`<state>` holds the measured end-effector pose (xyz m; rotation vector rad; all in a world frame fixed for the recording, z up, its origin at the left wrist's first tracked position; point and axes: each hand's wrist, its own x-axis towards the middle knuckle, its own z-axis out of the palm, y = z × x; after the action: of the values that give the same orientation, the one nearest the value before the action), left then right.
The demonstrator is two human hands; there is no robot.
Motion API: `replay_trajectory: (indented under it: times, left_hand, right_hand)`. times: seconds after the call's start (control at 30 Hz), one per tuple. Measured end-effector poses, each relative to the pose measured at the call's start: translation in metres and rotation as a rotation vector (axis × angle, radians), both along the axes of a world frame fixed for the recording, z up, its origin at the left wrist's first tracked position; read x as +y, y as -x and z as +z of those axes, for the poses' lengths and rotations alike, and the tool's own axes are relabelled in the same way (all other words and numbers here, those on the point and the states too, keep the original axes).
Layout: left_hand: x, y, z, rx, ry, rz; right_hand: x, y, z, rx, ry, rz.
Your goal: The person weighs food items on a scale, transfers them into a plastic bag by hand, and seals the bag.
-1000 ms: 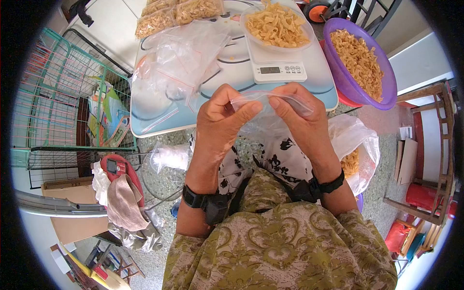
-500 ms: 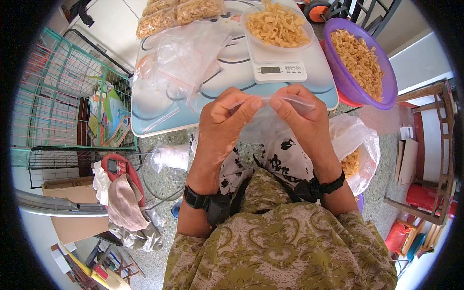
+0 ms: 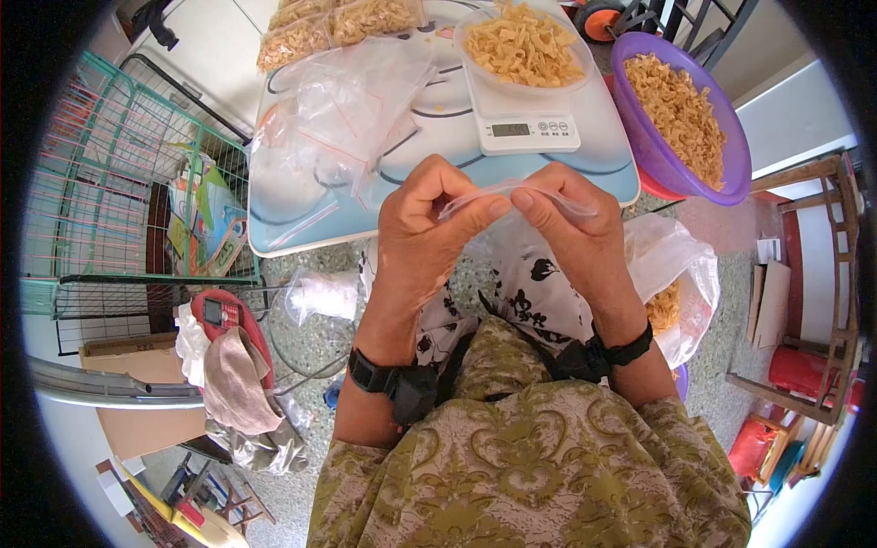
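Left hand (image 3: 425, 224) and right hand (image 3: 571, 228) each pinched the top strip of a clear plastic bag (image 3: 548, 194), thumb against forefinger, above the lap and just short of the table (image 3: 283, 224) edge. Bag thin, limp, see-through. Purple basin (image 3: 644, 151) sat right; scale (image 3: 528, 132) stood close beyond the knuckles.

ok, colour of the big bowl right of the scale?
Purple. The bowl shows best in head view.
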<state>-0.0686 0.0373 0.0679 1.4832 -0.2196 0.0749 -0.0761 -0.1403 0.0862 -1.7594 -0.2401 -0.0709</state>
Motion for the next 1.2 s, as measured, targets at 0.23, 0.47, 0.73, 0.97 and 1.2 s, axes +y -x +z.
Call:
replay_trajectory:
  times: [0.23, 0.47, 0.73, 0.97, 1.2]
  left_hand:
    - [0.001, 0.002, 0.001, 0.101, -0.014, 0.002]
    - [0.009, -0.001, 0.004, 0.119, 0.026, -0.044]
    - [0.026, -0.006, 0.003, 0.092, -0.186, -0.167]
    - [0.027, 0.001, 0.010, 0.248, -0.021, -0.190]
    - [0.028, 0.002, 0.009, 0.298, 0.060, -0.236]
  right_hand:
    - [-0.001, -0.003, -0.004, -0.052, 0.026, 0.039]
    - [-0.001, -0.007, -0.008, -0.138, 0.072, 0.031]
    - [-0.001, -0.007, -0.007, -0.191, 0.150, 0.120]
    - [0.001, -0.003, -0.002, -0.072, 0.127, 0.012]
    - [-0.001, -0.001, -0.005, -0.013, 0.060, -0.054]
